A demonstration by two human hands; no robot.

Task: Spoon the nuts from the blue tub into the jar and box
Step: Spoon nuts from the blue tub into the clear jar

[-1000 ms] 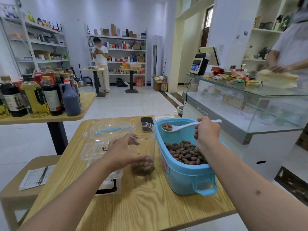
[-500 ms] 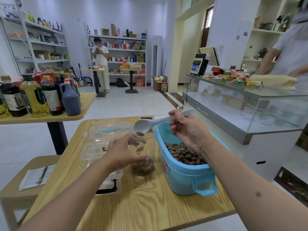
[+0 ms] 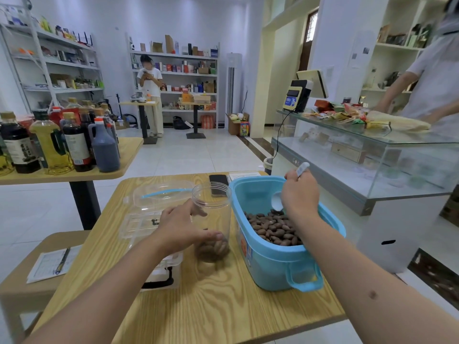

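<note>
A blue tub [image 3: 273, 266] stands on the wooden table [image 3: 211, 306], holding brown nuts [image 3: 273, 228]. Left of it is a clear plastic jar [image 3: 213, 207] with a layer of nuts at its bottom. My left hand [image 3: 183, 227] grips the jar's lower part, thumb across its front. My right hand [image 3: 299, 194] holds a white spoon [image 3: 277, 201] with its bowl tipped down just above the nuts in the tub. A clear plastic box [image 3: 149, 219] with an open lid and black handle lies left of the jar, partly behind my left hand.
A black phone [image 3: 218, 182] and a paper lie at the table's far edge. A side table with several sauce and oil bottles [image 3: 74, 142] stands to the left. A glass counter [image 3: 372, 155] runs along the right, with a person behind it. Another person stands by the far shelves.
My right hand has emptied the spoon over the jar and swung it back right and down into the blue tub. My left hand has kept its hold on the jar.
</note>
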